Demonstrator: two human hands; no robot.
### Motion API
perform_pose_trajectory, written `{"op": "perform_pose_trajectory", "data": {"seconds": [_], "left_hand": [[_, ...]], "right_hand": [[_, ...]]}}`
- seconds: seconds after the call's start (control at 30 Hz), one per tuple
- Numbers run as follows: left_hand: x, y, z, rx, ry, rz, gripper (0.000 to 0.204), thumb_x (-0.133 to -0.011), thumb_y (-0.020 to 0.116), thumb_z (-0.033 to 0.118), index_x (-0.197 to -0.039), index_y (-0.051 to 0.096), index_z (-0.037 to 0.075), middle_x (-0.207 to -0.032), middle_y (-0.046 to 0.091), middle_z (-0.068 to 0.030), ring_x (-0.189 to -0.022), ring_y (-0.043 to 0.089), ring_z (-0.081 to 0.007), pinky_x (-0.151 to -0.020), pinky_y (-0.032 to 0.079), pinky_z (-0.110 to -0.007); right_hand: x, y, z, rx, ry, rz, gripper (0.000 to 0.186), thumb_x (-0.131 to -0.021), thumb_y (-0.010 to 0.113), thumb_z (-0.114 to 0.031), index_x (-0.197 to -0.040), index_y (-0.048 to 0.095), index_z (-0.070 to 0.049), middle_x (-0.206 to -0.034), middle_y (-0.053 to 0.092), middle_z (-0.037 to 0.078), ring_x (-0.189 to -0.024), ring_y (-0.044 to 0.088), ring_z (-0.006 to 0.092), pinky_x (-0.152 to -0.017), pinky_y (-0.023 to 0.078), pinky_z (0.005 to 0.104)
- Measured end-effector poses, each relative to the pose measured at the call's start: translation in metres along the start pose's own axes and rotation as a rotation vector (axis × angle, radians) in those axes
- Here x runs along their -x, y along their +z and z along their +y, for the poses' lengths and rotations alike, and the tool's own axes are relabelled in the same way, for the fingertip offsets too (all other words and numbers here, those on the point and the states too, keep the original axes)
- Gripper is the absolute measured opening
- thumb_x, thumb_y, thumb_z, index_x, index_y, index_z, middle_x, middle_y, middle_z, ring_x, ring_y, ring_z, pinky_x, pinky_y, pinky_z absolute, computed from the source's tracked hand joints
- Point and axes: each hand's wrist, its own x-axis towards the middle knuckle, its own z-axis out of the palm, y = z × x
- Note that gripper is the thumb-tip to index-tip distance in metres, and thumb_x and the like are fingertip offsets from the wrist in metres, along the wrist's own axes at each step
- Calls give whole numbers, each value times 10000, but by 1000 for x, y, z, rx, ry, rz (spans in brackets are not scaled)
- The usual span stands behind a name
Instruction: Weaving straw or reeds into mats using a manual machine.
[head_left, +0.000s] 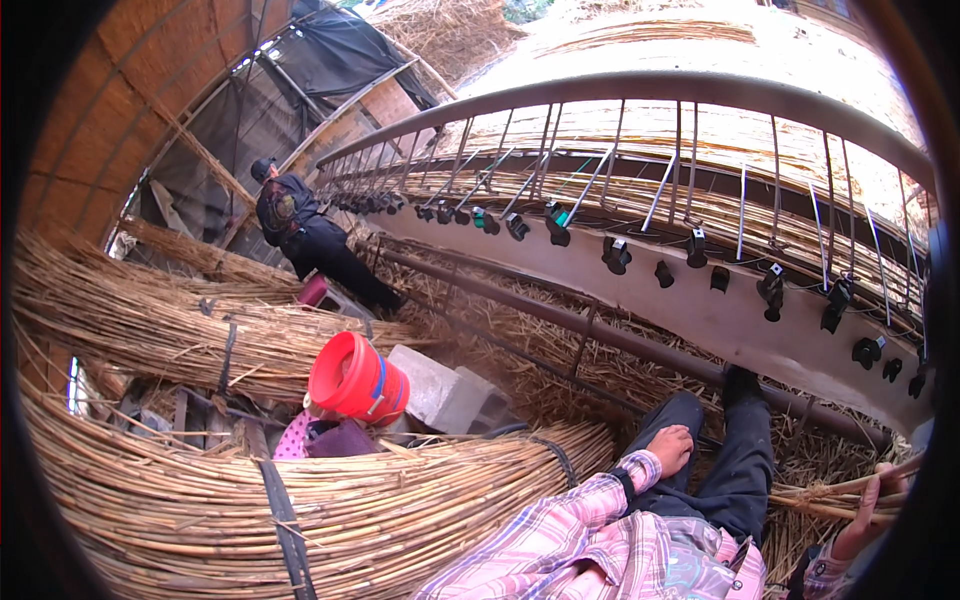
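Note:
My left hand [671,449] rests on my dark-trousered left thigh, its fingers curled together with nothing visible in them. My right hand [866,505] grips several pale reed stalks [810,497] at the lower right. Ahead of me runs a long metal frame [715,325] fitted with a row of black fittings [617,255], thin upright rods and reeds lying behind. My right foot is against a lower round bar. Just left of my legs lies a thick strapped reed bundle [190,500].
A person [290,225] in dark clothes and cap stands at the frame's far end. A red bucket [345,390] sits beside concrete blocks [440,390]. More reed bundles [130,310] lie left, below a wood-panel and dark-sheet wall [120,110].

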Motion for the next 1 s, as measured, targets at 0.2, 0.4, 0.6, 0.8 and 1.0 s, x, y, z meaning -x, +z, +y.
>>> {"op": "perform_pose_trajectory", "data": {"seconds": [0.2, 0.4, 0.6, 0.8, 1.0], "left_hand": [[-1, -1, 0, 7, -2, -4, 135, -783, 557, 157, -872, 623, 80, -1026, 600, -71, -1141, 477, -274, -953, 366, -406], [0, 0, -1, 19, -9, -9, 135, -782, 558, 155, -874, 622, 79, -1043, 595, -73, -1149, 470, -273, -960, 357, -408], [-1, -1, -1, 22, -25, -27, 137, -786, 558, 157, -884, 621, 85, -1050, 594, -70, -1159, 465, -268, -960, 355, -409], [-1, -2, -1, 26, -27, -27, 136, -785, 559, 158, -883, 622, 87, -1052, 597, -68, -1161, 466, -265, -958, 359, -409], [-1, -2, -1, 22, -19, -30, 134, -785, 556, 159, -877, 621, 87, -1052, 596, -68, -1162, 468, -269, -960, 362, -409]], "right_hand": [[-3, 3, 7, 28, -7, 16, 237, -905, 482, -38, -1130, 486, 38, -1100, 544, 115, -1045, 521, 189, -949, 391, 302], [-3, 5, 3, 16, 23, 7, 240, -906, 481, -42, -1131, 480, 44, -1097, 543, 117, -1042, 521, 189, -945, 392, 303], [-2, 6, -4, 1, 14, -16, 248, -908, 479, -47, -1138, 470, 44, -1094, 539, 118, -1039, 517, 189, -935, 392, 300], [-1, 5, -2, -16, 1, 0, 247, -909, 470, -41, -1139, 468, 49, -1093, 536, 116, -1039, 512, 187, -937, 388, 296], [-1, 2, -1, 29, -16, -10, 239, -908, 466, -37, -1131, 470, 50, -1082, 535, 110, -1026, 508, 181, -920, 388, 291]]}}
